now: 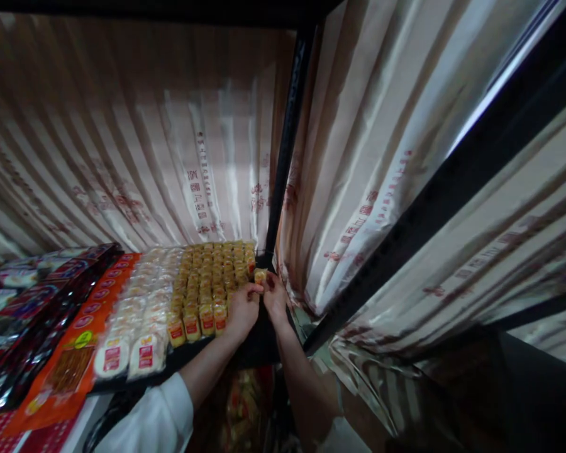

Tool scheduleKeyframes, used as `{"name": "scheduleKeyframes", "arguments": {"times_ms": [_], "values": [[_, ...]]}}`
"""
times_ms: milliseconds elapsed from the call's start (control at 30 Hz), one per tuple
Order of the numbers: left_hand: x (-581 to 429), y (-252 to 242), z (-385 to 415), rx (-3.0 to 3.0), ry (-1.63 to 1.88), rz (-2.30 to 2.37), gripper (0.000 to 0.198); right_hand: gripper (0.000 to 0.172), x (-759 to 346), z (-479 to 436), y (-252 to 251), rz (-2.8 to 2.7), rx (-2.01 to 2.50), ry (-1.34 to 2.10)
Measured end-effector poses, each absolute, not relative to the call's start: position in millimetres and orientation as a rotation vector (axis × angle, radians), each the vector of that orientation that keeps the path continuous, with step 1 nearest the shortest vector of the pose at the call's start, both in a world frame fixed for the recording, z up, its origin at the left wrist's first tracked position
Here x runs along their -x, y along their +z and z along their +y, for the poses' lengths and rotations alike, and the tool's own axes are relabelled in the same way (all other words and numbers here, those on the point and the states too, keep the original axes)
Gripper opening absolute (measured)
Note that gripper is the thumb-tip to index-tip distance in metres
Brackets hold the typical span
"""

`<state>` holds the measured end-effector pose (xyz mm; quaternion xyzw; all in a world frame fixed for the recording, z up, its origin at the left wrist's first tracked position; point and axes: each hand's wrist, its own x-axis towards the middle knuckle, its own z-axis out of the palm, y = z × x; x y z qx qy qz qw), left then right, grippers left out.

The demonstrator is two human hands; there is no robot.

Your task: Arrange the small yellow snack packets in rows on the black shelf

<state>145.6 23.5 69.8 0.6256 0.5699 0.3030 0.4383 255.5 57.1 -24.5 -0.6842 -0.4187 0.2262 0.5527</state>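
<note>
At the right end of a dark shelf, my left hand [244, 308] and my right hand [274, 298] meet at one small yellow wrapped snack pack [260, 275]. Both hands have their fingertips closed on it, the right from its right side and the left from below left. Just left of them stand tight rows of matching yellow snack packs [206, 284] with red labels. Beyond these are two rows of round white wrapped cakes [146, 355], also with red labels.
An orange snack bag [70, 365] and several dark shiny bags [23, 327] lie on the left. A black upright post [285, 145] rises behind my hands. Pleated printed curtains [179, 145] hang behind and to the right. A slanting black bar [405, 239] crosses the right side.
</note>
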Motion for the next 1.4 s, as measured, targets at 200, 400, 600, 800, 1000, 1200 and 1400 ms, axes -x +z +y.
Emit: {"name": "scheduleKeyframes", "arguments": {"times_ms": [200, 400, 600, 800, 1000, 1200, 1400], "values": [[-141.9, 87.8, 93.3, -1.904, 0.669, 1.569, 0.028, 0.036, -259.7, 90.5, -40.0, -1.037, 1.659, 0.584], [-141.3, 73.3, 139.0, -2.266, 0.538, 1.594, 0.029, 0.035, -257.4, 103.7, -44.4, -1.057, 1.626, 0.589], [-148.5, 60.4, 158.1, -2.522, 0.499, 1.541, 0.026, 0.043, -256.7, 102.7, -48.4, -1.095, 1.562, 0.599], [-150.6, 52.8, 158.4, -2.602, 0.492, 1.528, 0.026, 0.037, -254.0, 105.3, -47.0, -1.125, 1.534, 0.515], [-145.5, 43.7, 152.7, -2.718, 0.581, 1.403, 0.024, 0.033, -249.9, 103.8, -49.4, -1.158, 1.633, 0.393], [-153.4, 45.8, 154.2, -2.681, 0.464, 1.371, 0.021, 0.028, -249.4, 107.4, -52.8, -1.169, 1.651, 0.355], [-160.0, 43.2, 156.5, -2.642, 0.365, 1.389, 0.019, 0.028, -249.5, 107.1, -52.7, -1.175, 1.601, 0.389]]}}
